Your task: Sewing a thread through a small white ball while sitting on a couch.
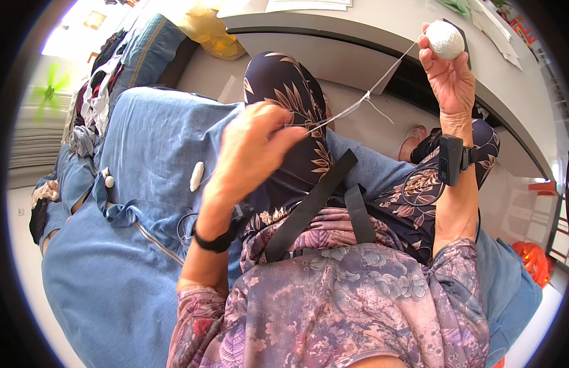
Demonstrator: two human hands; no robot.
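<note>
My right hand point(450, 78), raised at the upper right with its palm towards me, holds a ball of white yarn point(445, 40) in its fingertips. From the ball, white yarn strands point(348, 110) run taut down and left to my left hand point(256, 142). A small knot point(367, 95) sits partway along them, with a loose tail hanging off. My left hand is blurred, above my left thigh, and its thumb and fingers pinch the strands. Beside my left wrist, a small white yarn bundle point(197, 176) lies on the blue denim-like sofa cover point(169, 124).
A white desk point(500, 106) with papers point(495, 37) curves across the front right. Clothes point(98, 99) are piled on the sofa at left, near a green fan point(49, 93). A yellow plastic bag point(208, 32) stands at the back. Black straps point(312, 207) lie across my lap.
</note>
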